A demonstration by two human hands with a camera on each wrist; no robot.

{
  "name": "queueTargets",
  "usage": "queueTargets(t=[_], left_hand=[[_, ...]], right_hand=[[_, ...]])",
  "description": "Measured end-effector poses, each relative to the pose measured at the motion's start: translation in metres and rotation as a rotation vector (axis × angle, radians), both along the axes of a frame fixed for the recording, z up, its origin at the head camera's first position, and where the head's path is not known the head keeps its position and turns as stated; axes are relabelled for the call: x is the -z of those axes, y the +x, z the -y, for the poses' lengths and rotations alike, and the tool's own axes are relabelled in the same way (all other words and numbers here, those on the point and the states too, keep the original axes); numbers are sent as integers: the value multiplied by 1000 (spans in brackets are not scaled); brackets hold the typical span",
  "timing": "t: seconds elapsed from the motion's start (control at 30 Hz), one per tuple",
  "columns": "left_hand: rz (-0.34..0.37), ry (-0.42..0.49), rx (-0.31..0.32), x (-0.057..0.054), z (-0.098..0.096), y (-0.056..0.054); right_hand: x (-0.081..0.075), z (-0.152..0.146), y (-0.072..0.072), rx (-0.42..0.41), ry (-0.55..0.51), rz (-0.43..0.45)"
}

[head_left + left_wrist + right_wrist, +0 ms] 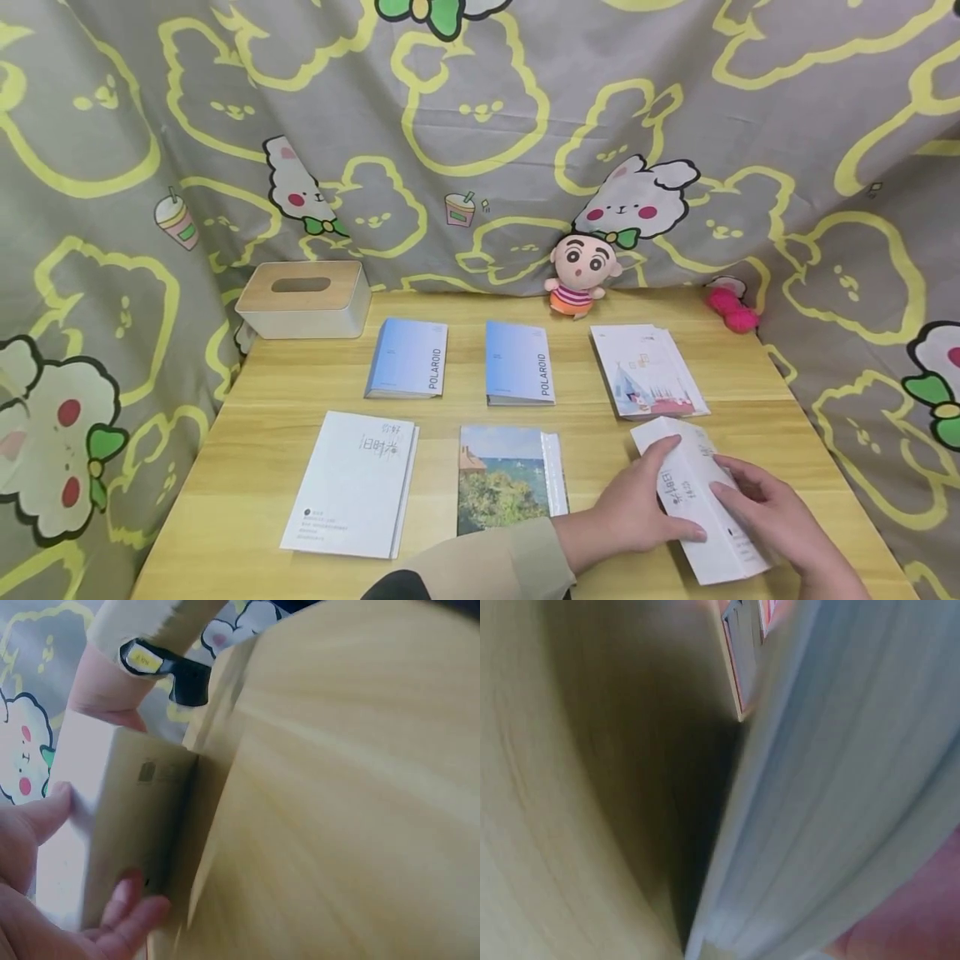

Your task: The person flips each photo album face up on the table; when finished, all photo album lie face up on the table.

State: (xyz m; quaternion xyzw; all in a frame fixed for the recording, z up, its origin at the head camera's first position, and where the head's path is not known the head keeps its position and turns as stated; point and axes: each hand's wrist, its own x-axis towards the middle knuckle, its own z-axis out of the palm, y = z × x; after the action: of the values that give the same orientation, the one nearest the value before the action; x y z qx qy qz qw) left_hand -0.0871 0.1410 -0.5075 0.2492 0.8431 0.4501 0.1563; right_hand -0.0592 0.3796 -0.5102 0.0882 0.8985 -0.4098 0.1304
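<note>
Both hands hold a thick white album (693,500) at the right front of the table, standing tilted with its printed spine toward me. My left hand (637,500) grips the spine side, the thumb lying across it. In the left wrist view that hand (82,900) has fingertips on the back cover. My right hand (780,508) grips the cover's right side, thumb on the front. The right wrist view shows the page edges (832,772) close up, standing over the wooden tabletop. Right behind it lies a white illustrated album (645,371).
Two blue Polaroid albums (408,358) lie in the back row. In front are another white album (348,483) and a landscape-cover album (502,479), partly behind my left sleeve. A tissue box (303,300), plush doll (577,271) and pink item (732,310) stand along the curtain.
</note>
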Motion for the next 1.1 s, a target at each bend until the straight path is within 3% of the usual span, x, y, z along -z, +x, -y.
queueTargets(t=[0.23,0.43,0.67,0.87,0.97,1.1], left_hand=[[29,-145,22,-3,-2,-3],[-27,-220,45,-7,-5,-6],[-41,-304,58,-6,-7,-8],[-91,-333,73,-3,-6,-8],[-82,-323,65,-4,-2,-9],[-20,-273,-1,-11,16,-17]], right_hand=[[0,2,-2,-10,71,-56],[3,6,-5,-37,198,-129],[2,8,-10,-44,256,-77],[0,6,-14,-49,268,16],[-3,6,-13,-66,311,23],[-12,12,-14,-83,371,-111]])
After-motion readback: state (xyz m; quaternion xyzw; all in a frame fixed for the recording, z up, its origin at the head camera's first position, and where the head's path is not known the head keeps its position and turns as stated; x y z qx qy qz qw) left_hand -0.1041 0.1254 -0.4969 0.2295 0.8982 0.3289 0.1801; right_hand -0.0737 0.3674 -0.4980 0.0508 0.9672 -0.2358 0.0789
